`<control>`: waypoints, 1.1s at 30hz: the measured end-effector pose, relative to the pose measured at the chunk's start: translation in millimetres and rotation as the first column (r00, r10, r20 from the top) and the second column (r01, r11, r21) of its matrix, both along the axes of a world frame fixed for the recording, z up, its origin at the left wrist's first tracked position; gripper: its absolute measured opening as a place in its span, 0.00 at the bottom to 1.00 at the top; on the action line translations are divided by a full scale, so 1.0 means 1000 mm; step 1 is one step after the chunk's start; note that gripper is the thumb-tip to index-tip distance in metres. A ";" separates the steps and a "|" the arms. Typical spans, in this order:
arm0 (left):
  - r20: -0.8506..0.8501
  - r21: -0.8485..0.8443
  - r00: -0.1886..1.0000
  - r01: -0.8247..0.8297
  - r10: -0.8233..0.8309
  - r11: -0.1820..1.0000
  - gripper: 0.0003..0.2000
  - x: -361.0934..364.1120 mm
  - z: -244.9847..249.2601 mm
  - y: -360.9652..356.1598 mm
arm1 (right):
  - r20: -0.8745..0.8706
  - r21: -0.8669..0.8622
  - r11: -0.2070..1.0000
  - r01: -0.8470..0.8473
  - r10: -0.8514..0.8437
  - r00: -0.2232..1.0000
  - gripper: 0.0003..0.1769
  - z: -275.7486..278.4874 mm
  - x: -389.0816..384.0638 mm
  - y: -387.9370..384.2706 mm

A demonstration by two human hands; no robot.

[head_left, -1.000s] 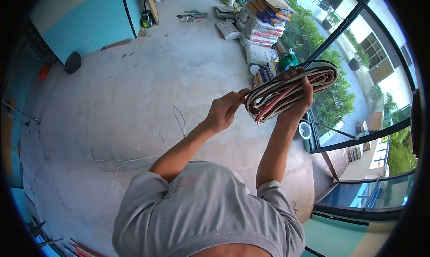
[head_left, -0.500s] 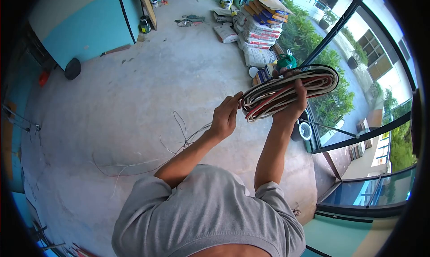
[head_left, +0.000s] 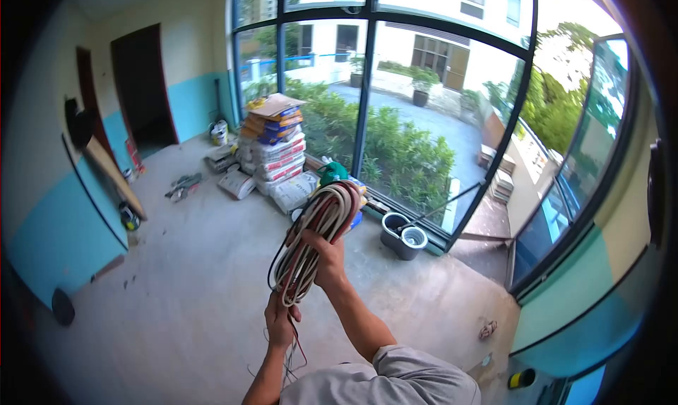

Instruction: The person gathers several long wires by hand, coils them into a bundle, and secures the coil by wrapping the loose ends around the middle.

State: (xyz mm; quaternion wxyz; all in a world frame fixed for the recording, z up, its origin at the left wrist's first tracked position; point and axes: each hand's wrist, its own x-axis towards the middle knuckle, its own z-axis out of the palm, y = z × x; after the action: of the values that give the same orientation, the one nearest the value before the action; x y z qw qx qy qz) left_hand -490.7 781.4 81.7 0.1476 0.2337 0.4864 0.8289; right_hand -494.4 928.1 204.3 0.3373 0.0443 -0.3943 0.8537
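A long looped bundle of white, red and black cable [head_left: 318, 228] hangs upright in front of me. My right hand [head_left: 326, 258] is wrapped round its middle, with the thumb across the strands. At the bundle's lower end my left hand [head_left: 281, 322] has its fingers closed on the cable. Loose red and dark strands [head_left: 300, 345] trail down beside my left wrist.
Stacked bags [head_left: 272, 154] stand by the large window. A grey double bucket [head_left: 403, 237] sits near the window frame. A small coil [head_left: 488, 329] and a black and yellow container [head_left: 522, 379] are on the floor at the right. Tools [head_left: 185, 186] lie farther back.
The view has turned toward the window and risen. The cable bundle has swung from nearly level to upright, and my left hand is now beneath my right hand.
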 end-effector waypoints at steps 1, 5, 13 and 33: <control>0.084 0.082 0.989 0.117 -0.124 0.990 0.24 -0.001 -0.001 -0.003 | 0.059 0.001 1.000 0.015 -0.016 0.998 0.13 0.003 0.004 0.003; 0.120 0.505 0.548 0.684 -0.828 0.526 0.44 -0.017 -0.025 -0.019 | 0.033 -0.052 0.995 -0.091 0.093 0.995 0.16 0.004 0.013 0.015; 0.016 0.255 0.694 0.693 -0.720 0.674 0.53 0.019 0.038 -0.006 | -0.139 -0.159 0.982 -0.098 0.076 0.987 0.16 0.019 0.022 0.004; 0.164 0.677 0.893 0.206 -0.418 0.706 0.32 0.000 0.049 0.005 | -0.586 -0.020 0.983 0.183 -0.160 0.794 0.16 0.004 -0.012 -0.054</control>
State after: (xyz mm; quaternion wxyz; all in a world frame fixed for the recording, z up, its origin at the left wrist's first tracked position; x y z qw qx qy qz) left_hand -491.1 786.9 130.6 0.2716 0.2187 0.0958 0.9323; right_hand -506.6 873.6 208.1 0.5173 0.2754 -0.2897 0.7567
